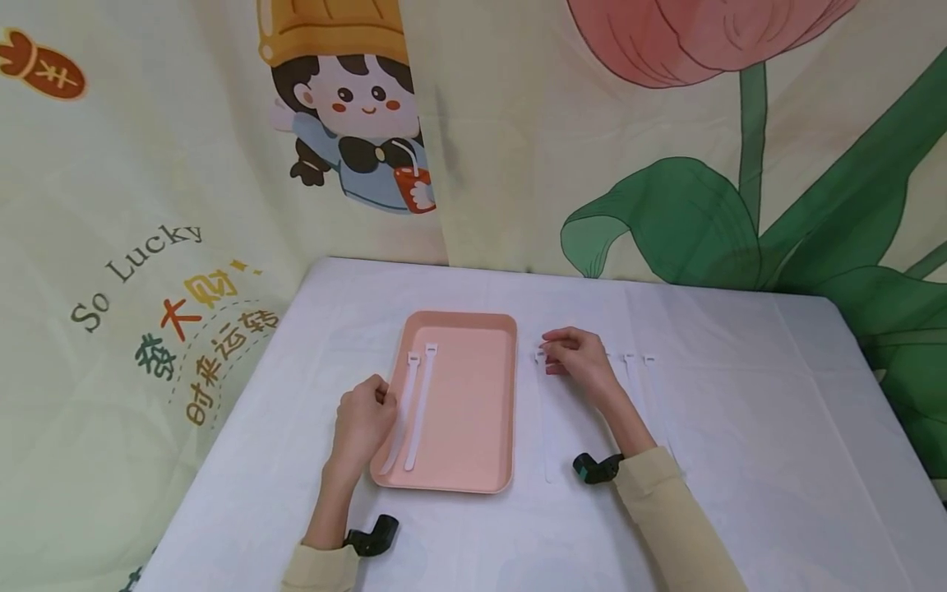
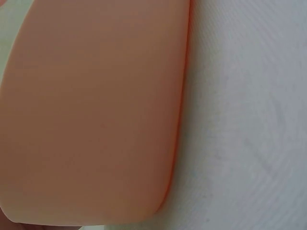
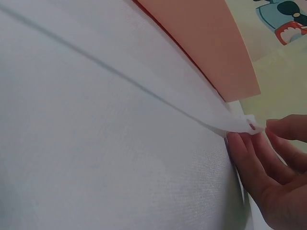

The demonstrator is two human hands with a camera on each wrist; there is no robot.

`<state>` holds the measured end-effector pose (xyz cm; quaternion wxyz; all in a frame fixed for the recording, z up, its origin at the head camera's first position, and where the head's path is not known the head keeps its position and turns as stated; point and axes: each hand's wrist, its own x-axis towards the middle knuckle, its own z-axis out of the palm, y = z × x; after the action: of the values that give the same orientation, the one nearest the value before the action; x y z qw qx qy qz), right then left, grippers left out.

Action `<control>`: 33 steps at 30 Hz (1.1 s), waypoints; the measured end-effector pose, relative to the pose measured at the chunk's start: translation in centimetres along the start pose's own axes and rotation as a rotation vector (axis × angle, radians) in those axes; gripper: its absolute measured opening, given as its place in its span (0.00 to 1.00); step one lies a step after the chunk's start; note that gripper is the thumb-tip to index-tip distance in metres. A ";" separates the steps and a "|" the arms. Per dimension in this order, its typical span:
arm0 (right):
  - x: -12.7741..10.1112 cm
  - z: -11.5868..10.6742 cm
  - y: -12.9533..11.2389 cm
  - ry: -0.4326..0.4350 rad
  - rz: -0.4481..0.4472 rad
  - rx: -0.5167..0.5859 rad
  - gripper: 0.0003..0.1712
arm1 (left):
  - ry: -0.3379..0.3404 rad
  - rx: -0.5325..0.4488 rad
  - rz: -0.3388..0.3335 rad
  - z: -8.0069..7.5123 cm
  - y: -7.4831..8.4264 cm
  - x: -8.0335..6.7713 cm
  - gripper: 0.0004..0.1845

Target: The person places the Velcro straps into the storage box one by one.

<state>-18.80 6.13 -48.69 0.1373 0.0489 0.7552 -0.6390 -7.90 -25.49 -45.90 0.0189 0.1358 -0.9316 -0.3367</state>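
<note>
Left hand (image 1: 362, 419) loosely curled, fingers bent; right hand (image 1: 577, 359) forward, fingers (image 3: 249, 158) pinched.

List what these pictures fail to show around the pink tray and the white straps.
- Head view: right hand covers the head of the white strap it pinches; the white straps on the white tablecloth barely show.
- Left wrist view: pink plastic tray fills the frame; left hand unseen.
- Right wrist view: strap blurred.

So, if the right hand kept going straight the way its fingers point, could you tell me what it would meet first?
The right hand points left, pinching the head of a white strap on the table. Going straight on, it would probably meet the pink tray's right rim first; the cloth between looks bare, though depth is hard to judge.
</note>
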 end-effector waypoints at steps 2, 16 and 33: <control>0.0 0.1 0.0 -0.008 0.001 -0.006 0.16 | 0.000 0.000 -0.001 0.0 0.0 -0.1 0.05; -0.8 0.6 -0.4 -0.028 -0.021 -0.054 0.15 | 0.007 -0.005 0.015 -0.1 -0.1 -0.1 0.05; -1.5 0.3 -1.1 0.010 -0.036 -0.111 0.14 | 0.002 -0.002 0.015 -0.1 -0.2 0.1 0.05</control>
<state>-17.59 5.83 -47.23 0.1243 0.0308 0.7910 -0.5983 -7.91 -25.69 -45.98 0.0226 0.1290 -0.9322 -0.3374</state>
